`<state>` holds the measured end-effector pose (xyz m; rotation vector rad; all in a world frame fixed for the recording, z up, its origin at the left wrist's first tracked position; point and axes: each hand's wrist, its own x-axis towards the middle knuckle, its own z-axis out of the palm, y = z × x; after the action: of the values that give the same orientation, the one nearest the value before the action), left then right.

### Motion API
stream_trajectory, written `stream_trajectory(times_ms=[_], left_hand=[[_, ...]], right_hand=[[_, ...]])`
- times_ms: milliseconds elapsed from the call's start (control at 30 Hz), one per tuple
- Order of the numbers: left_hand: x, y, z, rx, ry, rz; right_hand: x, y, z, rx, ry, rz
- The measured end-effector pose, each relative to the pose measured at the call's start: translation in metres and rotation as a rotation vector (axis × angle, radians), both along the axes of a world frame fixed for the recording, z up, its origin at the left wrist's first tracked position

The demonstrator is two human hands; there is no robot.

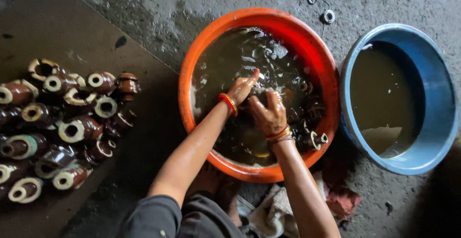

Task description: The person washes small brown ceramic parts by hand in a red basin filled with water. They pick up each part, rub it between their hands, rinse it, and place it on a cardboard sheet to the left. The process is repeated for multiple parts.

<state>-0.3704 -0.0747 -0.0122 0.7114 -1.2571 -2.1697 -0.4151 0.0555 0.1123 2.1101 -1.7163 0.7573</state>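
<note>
Where the two hands meet, at the middle of the orange basin (192, 70), a dark object (257, 97) sits between them, half under the rippled water; its kind and its long axis cannot be read, though it resembles the brown glazed insulators lying in the same basin. The left hand (242, 88) comes at it from the side of the basin toward the pile, fingers extended and pressed against the object. The right hand (270, 114) lies on the side toward the blue basin (434, 70), fingers curled up over the object in a partial grasp; whether the grasp is fully closed cannot be determined. Both hands are in contact with the object, so neither is nearer. One submerged insulator (314, 139) is distinct at the near rim of the orange basin, white neck pointing toward the blue basin; further dark shapes beside it cannot be counted through the water. Each wrist carries red and gold bangles. Two basins are present: the orange one with the work, and the blue one just beside it, holding murky water only. On the far side of the orange basin from the blue one, well apart on a dark mat, lies a pile of insulators (72, 127), roughly twenty, most on their sides. Beyond the orange basin's far rim lie three small metal rings (329, 16). A crumpled cloth (273, 209) lies against its near rim.
</note>
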Motion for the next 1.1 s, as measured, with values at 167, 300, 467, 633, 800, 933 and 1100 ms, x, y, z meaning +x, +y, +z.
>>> stream_trajectory(times_ms=[167,300,467,633,800,933,1100], left_hand=[[-0.003,0.01,-0.015,-0.183,0.008,0.174],[0.004,0.013,-0.005,-0.207,0.103,0.323],[0.015,0.002,0.006,0.572,0.33,0.343],[0.021,-0.005,0.002,0.689,0.532,0.094],[0.017,-0.006,-0.012,0.832,0.271,0.236],[0.011,-0.009,-0.019,0.814,-0.083,0.273],[0.006,-0.006,-0.017,0.656,-0.203,0.294]], right_hand=[[0.011,-0.006,-0.03,-0.088,-0.372,-0.314],[-0.015,-0.023,-0.063,0.006,-1.059,-0.545],[-0.073,-0.022,-0.049,0.024,-1.116,-0.465],[-0.075,-0.035,-0.07,0.363,-0.207,-0.567],[-0.075,-0.06,-0.118,0.292,0.424,-0.44],[-0.077,-0.059,-0.097,0.428,-0.399,-0.421],[-0.033,-0.027,-0.019,0.031,-1.221,-0.122]])
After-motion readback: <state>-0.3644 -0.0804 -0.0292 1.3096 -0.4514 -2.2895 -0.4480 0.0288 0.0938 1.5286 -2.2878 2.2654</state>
